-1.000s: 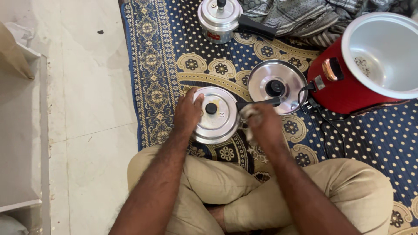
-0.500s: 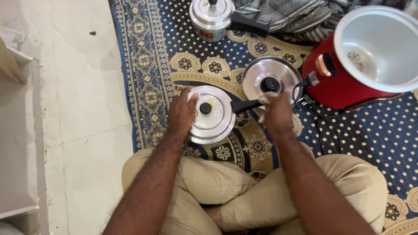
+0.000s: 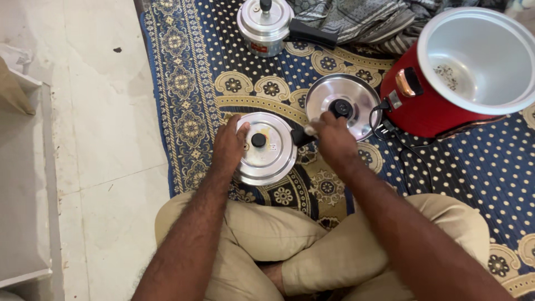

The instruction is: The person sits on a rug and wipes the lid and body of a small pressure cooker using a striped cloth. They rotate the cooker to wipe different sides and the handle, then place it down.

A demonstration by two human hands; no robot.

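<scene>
Left hand [image 3: 229, 146] is laid flat, fingers spread, on the left side of the lid of a small steel pressure cooker [image 3: 265, 149], which is steadied on the blue and gold patterned rug [image 3: 189, 100] just ahead of the crossed legs in beige trousers [image 3: 312, 251]. Right hand [image 3: 330, 139] is closed around the cooker's black handle [image 3: 300, 136], which juts to the right; a scrap of pale cloth [image 3: 310, 130] is seen pinched under the fingers at the handle. A black knob [image 3: 258, 140] is seen at the middle of the lid.

Just beyond the right hand, a round steel lid [image 3: 348, 103] with a black centre knob is laid flat on the rug. To its right a red electric cooker [image 3: 429, 106] is tilted, its pale inner pot [image 3: 473, 61] left open, and a black cord [image 3: 390, 134] is plugged into its side. Farther off, a second steel pressure cooker [image 3: 265, 23] is stood near the rug's far edge, beside crumpled striped cloth [image 3: 356, 19]. Pale tiled floor [image 3: 106, 111] is seen to the left.
</scene>
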